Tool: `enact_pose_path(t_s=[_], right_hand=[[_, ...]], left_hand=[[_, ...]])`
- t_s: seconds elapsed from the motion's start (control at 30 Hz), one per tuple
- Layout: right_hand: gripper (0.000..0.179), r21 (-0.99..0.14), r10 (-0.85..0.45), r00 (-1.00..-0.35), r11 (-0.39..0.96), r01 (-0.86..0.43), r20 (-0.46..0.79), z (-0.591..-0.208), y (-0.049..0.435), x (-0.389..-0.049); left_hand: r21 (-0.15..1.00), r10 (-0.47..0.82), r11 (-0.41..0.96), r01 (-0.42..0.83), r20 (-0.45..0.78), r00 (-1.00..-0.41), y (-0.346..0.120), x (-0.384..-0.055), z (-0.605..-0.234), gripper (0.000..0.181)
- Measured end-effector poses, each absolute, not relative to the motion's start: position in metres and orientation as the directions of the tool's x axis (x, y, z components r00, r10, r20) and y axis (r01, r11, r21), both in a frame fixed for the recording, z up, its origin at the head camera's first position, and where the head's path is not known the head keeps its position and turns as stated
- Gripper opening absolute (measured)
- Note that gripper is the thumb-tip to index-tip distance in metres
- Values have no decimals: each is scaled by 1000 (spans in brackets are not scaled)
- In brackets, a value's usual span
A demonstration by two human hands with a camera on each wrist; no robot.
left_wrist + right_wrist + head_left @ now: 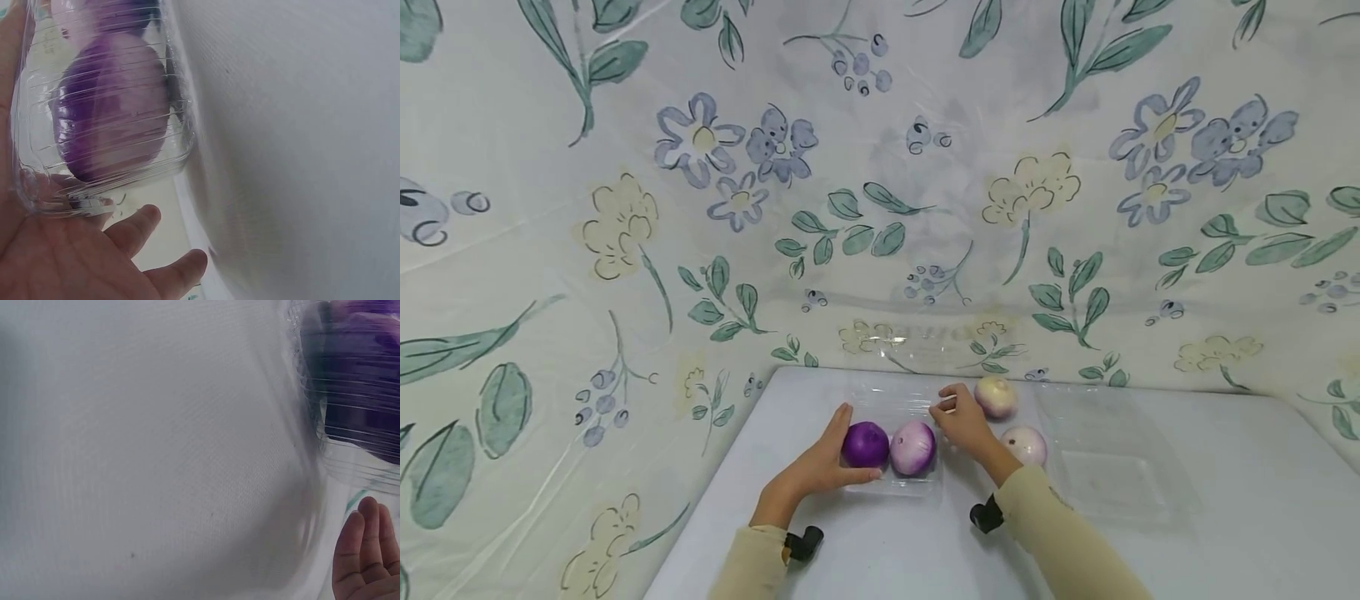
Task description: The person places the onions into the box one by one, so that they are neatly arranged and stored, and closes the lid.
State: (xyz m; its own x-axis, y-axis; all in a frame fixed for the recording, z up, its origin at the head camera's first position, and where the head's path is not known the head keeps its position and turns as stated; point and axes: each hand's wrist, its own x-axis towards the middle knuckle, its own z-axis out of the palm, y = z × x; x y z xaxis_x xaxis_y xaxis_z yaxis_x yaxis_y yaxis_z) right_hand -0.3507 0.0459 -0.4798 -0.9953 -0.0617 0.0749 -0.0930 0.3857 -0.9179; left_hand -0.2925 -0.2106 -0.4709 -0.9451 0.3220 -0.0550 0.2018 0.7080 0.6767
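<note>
Head view: left hand (820, 457) is bracing the left end of a clear tray (895, 491), fingers spread apart. Dark purple onion (865, 445) and streaked onion (913, 448) are sitting inside the tray. Right hand (967, 423) is arching by the tray's right edge, fingers bent, close together; contact unclear. Right of the tray, two pale onions (996, 398) are resting beside a clear container (1116, 483). Judgement: holding the tray steady should be preventing rolling. No legible writing is showing.

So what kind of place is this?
Maybe an indoor work spot, but I can't tell what room: there's a plain white table, a flowery covering behind it, and two purple onions in a clear plastic box.
</note>
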Motion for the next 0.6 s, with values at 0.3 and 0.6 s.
enact_pose_path(t_s=[0.3,0.6], right_hand=[[28,-920,-63,-995,380,-101,83,-477,47,-353],[20,-911,-75,-990,389,-136,116,-481,49,-347]], left_hand=[[662,314,718,216,-32,-949,-210,-294,-465,126],[661,291,727,187,-50,-955,-208,-291,-466,126]])
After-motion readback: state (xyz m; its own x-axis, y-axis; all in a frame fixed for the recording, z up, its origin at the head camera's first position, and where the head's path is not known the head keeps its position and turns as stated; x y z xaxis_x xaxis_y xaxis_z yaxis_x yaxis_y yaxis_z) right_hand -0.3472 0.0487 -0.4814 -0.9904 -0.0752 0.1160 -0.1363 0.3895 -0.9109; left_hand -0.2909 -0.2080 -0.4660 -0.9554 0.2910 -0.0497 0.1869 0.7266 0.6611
